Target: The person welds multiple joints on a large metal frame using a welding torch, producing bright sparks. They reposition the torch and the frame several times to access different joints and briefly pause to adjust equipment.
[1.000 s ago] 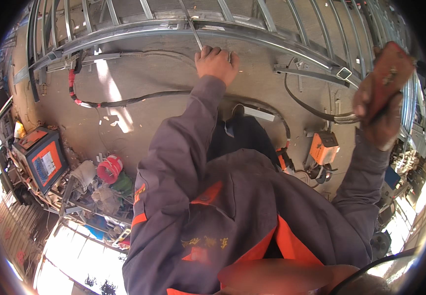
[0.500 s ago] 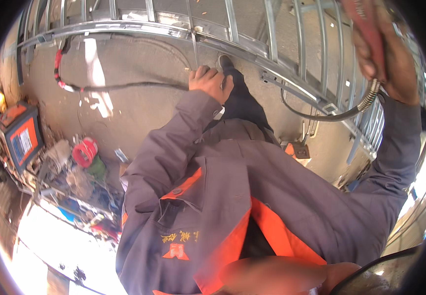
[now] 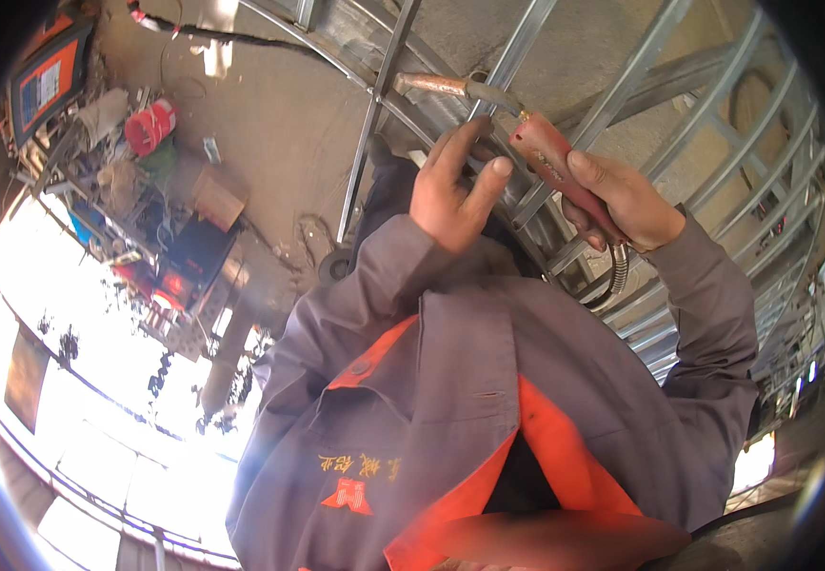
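Note:
My right hand [image 3: 626, 200] is wrapped round the red handle of a welding torch [image 3: 547, 152], with the thumb lying along its top. The torch's copper-coloured nozzle [image 3: 439, 85] points left, its tip close to a joint in a metal frame [image 3: 517, 52] of long rails and parallel bars. Whether the tip touches the metal I cannot tell. Just below the torch's neck, my left hand [image 3: 452, 190] has thumb and fingers apart and holds nothing. A spring-sleeved cable [image 3: 619, 271] leaves the handle under my right hand.
An orange and black machine [image 3: 49, 81] stands at the far left. Beside it are a red bucket [image 3: 150, 127], a cardboard box [image 3: 218, 198] and cluttered items. A dark cable [image 3: 231, 36] runs across the floor at the top. Metal bars fill the right side.
The torch has come down and left in my right hand, from the upper right to the frame's joint. My left hand has moved right and its fingers have spread. The view has turned.

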A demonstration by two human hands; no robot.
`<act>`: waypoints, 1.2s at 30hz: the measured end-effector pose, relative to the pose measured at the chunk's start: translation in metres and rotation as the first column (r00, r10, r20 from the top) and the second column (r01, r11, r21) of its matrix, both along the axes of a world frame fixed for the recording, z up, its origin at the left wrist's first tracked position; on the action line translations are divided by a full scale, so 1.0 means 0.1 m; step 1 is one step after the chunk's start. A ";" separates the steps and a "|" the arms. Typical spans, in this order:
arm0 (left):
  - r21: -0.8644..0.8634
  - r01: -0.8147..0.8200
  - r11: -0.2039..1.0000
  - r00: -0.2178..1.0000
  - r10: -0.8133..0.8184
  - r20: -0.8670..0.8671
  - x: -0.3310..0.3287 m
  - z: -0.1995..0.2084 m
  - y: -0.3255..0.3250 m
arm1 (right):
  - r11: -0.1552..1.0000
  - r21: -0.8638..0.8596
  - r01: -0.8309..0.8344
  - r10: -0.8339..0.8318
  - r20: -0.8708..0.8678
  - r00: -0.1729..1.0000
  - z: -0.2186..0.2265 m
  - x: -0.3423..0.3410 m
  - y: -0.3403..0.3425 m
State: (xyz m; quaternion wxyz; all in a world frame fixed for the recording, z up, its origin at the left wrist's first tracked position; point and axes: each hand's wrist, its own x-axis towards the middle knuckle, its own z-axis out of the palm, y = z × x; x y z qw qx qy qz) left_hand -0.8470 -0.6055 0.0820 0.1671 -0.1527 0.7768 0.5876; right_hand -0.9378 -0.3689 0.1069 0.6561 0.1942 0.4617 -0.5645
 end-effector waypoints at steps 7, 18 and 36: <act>0.028 -0.194 0.981 0.981 0.194 -0.014 -0.02 -0.21 0.25 | 0.977 -0.193 -0.095 0.119 0.117 0.986 -0.28 -0.13 0.08; 0.008 -0.255 0.967 0.956 0.251 0.151 0.00 -0.19 0.31 | 0.942 -0.323 -0.092 0.156 0.179 0.971 -0.53 -0.21 0.07; 0.073 -0.306 0.949 0.944 0.293 0.149 0.08 -0.26 0.34 | 0.914 -0.391 -0.103 0.153 0.101 0.983 -0.58 -0.18 0.12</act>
